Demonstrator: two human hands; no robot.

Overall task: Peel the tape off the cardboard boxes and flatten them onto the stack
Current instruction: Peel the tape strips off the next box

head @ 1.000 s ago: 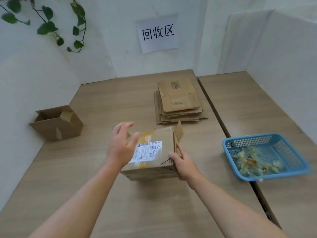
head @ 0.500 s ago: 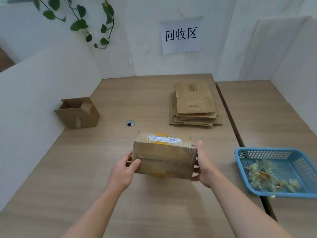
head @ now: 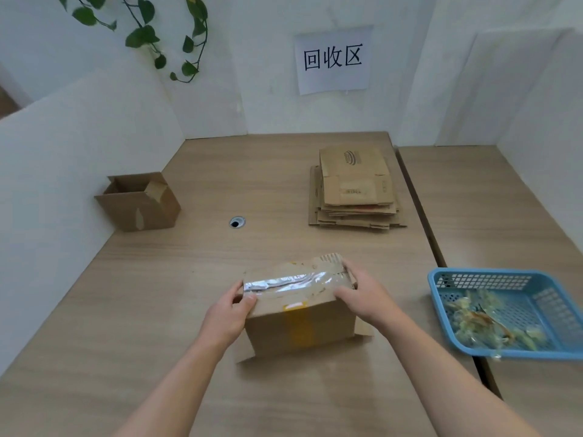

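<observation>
Cardboard box [head: 299, 323] stands on the desk [head: 151, 310] at lower centre of the frame, with a shiny strip of clear tape [head: 293, 280] running across its top. Its left end is clasped by the left grip [head: 227, 313], thumb on top by the tape's end, while the right grip [head: 362, 298] curls over the top's right end. Well apart, the flattened stack [head: 356, 197] lies right of centre, further up.

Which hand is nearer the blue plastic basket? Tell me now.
Right. The right hand grips the end of the taped brown cardboard box nearest the blue plastic basket; the left hand holds the opposite end, farther away.
</observation>
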